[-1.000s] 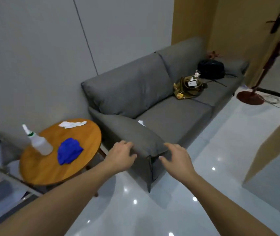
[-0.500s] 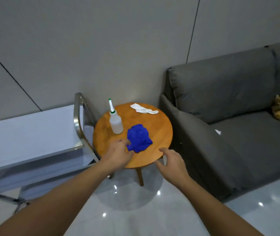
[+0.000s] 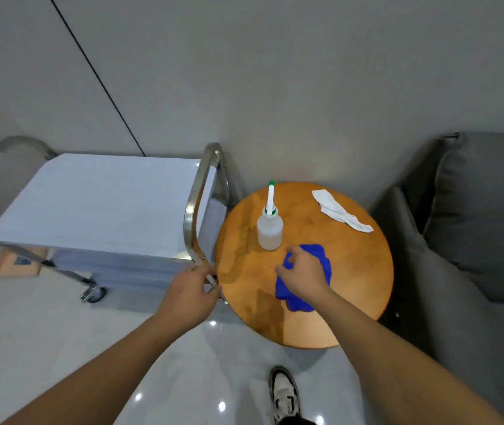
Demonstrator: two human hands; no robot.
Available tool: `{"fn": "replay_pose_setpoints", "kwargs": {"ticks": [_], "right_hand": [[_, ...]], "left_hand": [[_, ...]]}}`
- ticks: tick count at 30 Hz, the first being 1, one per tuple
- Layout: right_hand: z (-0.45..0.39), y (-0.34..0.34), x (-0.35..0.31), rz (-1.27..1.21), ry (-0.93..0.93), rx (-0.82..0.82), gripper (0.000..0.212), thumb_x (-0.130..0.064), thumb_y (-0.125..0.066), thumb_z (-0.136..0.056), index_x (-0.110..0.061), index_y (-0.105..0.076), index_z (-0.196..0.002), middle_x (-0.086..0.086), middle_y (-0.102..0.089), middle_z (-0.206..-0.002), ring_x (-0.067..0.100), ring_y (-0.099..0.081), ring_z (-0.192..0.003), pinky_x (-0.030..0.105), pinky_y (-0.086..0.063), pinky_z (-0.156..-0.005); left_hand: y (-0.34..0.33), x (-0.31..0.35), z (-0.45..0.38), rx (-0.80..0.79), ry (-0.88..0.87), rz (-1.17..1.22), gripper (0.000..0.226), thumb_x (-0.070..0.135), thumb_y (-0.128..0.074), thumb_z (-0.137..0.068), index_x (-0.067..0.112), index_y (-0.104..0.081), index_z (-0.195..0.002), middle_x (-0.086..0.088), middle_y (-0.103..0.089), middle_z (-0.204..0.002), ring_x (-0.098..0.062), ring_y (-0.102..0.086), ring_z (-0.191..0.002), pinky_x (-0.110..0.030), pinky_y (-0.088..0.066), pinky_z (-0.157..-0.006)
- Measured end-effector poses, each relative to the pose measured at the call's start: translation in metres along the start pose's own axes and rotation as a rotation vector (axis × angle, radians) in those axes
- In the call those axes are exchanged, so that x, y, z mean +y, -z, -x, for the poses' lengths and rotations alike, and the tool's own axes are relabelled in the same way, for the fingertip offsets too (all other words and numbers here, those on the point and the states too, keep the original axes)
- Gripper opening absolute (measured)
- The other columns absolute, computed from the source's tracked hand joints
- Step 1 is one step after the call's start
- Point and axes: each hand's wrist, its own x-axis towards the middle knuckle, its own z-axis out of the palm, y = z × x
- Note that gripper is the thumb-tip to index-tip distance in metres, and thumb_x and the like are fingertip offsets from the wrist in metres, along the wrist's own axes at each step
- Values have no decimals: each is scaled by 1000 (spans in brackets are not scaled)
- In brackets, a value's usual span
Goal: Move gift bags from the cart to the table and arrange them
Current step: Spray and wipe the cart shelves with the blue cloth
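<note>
Right hand (image 3: 304, 273) fingers curl onto the blue cloth (image 3: 321, 262); left hand (image 3: 191, 294), loosely curled, holds nothing near the cart (image 3: 192, 210). Risk: sweeping cloth topples the bottle (image 3: 270, 230) just beside.

1. The far left part of the round table (image 3: 352, 271) is taken up by an upright squeeze bottle (image 3: 270, 230).
2. The table's middle is covered by a blue cloth (image 3: 321, 259), over which the right hand (image 3: 304, 273) is placed.
3. A white tissue (image 3: 338, 214) is laid near the far right rim.
4. Bare wood is left along the near and right edge.
5. The cart's steel handle (image 3: 195, 210) is set just beside the table's left rim, with the left hand (image 3: 189, 297) at its near end.
6. The right side is closed off by a grey sofa (image 3: 474, 240).
</note>
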Motion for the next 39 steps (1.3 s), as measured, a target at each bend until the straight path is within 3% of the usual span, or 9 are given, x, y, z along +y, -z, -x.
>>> {"fn": "replay_pose_setpoints", "kwargs": {"ticks": [7, 12, 18, 23, 26, 30, 32, 35, 39], "right_hand": [[-115, 4, -18, -87, -6, -7, 54, -23, -68, -93, -14, -49, -144, 6, -60, -135, 28, -57, -121, 36, -48, -93], [-168, -15, -23, -182, -43, -56, 50, -24, -71, -91, -20, -51, -137, -2, -57, -113, 28, -58, -116, 40, -49, -92], [-168, -48, -8, -127, 69, 81, 37, -27, -74, -90, -16, -59, -122, 5, -65, -114, 28, -59, -109, 44, -52, -86], [-131, -56, -5, -69, 177, 59, 40, -27, -74, -91, -11, -59, -125, 5, -60, -112, 26, -54, -110, 37, -47, -85], [-102, -51, -18, -55, 269, 58, 42, -34, -73, -91, -13, -60, -125, 2, -59, -109, 22, -52, -108, 35, -44, -84], [-58, -34, -55, -163, 367, 99, 45, -43, -72, -86, -17, -63, -122, -5, -60, -104, 16, -56, -100, 37, -50, -83], [-33, -25, -80, -276, 384, 142, 44, -44, -71, -83, -19, -65, -118, -6, -64, -102, 13, -61, -96, 34, -53, -82], [0, -25, -115, -429, 358, 166, 37, -36, -78, -85, -25, -62, -116, -9, -68, -105, 7, -64, -96, 34, -57, -83], [30, -60, -168, -521, 279, 232, 57, -39, -83, -80, -32, -48, -124, -10, -60, -108, 2, -61, -98, 21, -54, -82]], "left_hand": [[0, 9, -54, 2, 90, 18, 27, 28, -65, -95, 21, -66, -121, -1, -63, -125, -18, -57, -114, -23, -39, -89], [-10, 6, -72, -23, 131, 7, 34, 32, -62, -98, 22, -61, -130, 2, -61, -131, -10, -52, -113, -18, -34, -93], [-13, -8, -82, -67, 222, 2, 39, 33, -60, -99, 21, -57, -136, -2, -56, -141, -18, -51, -127, -28, -39, -105], [-21, -13, -90, -63, 205, 28, 37, 34, -62, -98, 19, -60, -133, -1, -59, -136, -16, -54, -122, -21, -36, -95], [-29, -18, -96, -100, 143, 52, 53, 46, -74, -87, 25, -58, -134, 3, -59, -135, -16, -55, -119, -29, -46, -100], [-27, -17, -101, -227, -34, 152, 105, 64, -87, -56, 44, -35, -144, 13, -49, -138, -14, -50, -123, -42, -52, -100], [-19, -18, -99, -216, -106, 280, 117, 60, -92, -47, 46, -29, -145, 17, -50, -133, -13, -51, -123, -44, -54, -97], [2, -26, -87, -135, -141, 344, 103, 48, -96, -48, 40, -38, -133, 17, -57, -116, -9, -57, -107, -31, -55, -81], [32, -54, -61, -96, -226, 293, 94, 43, -93, -53, 38, -40, -131, 19, -60, -98, -4, -59, -87, -17, -45, -61]]}}
